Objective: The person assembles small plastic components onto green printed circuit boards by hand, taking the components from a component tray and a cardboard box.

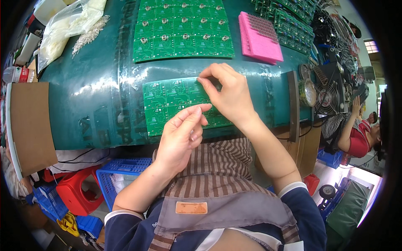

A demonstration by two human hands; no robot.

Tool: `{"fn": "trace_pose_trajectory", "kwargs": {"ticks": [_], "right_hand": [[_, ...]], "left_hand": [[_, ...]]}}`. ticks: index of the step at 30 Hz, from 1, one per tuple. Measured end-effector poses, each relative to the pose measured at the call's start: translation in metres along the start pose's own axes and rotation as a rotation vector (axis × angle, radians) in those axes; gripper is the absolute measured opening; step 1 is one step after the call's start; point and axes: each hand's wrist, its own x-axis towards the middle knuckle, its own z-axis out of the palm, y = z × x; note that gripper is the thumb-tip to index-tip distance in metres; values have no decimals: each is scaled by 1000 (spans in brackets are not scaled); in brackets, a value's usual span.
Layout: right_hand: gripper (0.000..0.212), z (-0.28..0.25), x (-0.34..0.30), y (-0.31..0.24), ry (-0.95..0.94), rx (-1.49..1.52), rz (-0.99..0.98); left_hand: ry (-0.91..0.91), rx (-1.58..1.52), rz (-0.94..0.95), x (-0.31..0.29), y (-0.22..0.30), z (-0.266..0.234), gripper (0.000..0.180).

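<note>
A green circuit board panel (157, 111) lies flat on the green-topped bench in front of me. Over its far edge, my right hand (230, 90) is closed in a pinch, thumb and forefinger close together at the board's surface. Whatever sits between those fingertips is too small to make out. My left hand (181, 136) hovers at the near side of the same panel, its thumb pressed against the curled fingers and the forefinger pointing right. Any small part in it is hidden. Beyond lies a larger set of green panels (176, 28) bearing rows of small metal cylindrical parts.
Pink foam (261, 49) with rows of small parts stands at the far right, beside stacked populated boards (293, 31). Loose metal-leaded parts (90, 35) and a plastic bag (69, 29) lie far left. A dark upright bar (292, 106) and a fan (326, 99) stand right.
</note>
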Motion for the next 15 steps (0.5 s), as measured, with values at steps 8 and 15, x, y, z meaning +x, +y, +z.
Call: {"fn": "trace_pose_trajectory", "kwargs": {"ticks": [8,15], "right_hand": [[10,-11,8,9,23,-55,-150],[11,-76,61,86,374,-423,-26]], "left_hand": [[17,67,14,0,0,6,28],[2,92,40,0,-5,1,21]]}}
